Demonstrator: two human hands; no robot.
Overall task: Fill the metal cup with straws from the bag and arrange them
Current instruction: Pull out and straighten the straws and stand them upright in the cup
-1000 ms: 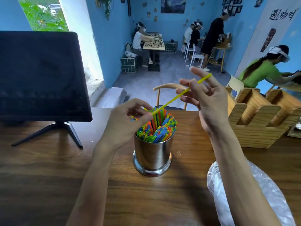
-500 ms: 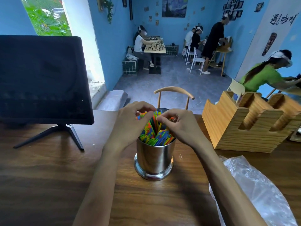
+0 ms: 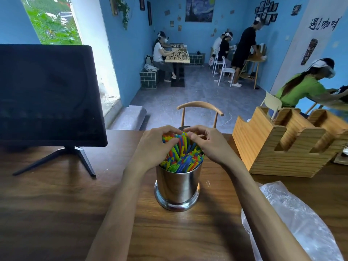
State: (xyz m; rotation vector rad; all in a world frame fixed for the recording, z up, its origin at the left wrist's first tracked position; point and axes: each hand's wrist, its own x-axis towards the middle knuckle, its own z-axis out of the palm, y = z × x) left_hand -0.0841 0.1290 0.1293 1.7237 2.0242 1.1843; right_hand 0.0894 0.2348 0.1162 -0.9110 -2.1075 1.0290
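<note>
While the metal cup stands on the wooden table, my left hand and right hand curl over its coloured straws, fingertips gripping the far tops; the plastic bag lies near my right forearm

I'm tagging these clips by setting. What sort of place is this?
Probably a small cafe: a counter screen, a metal cup of drinking straws, and people seated at small tables in a decorated blue room.
</note>
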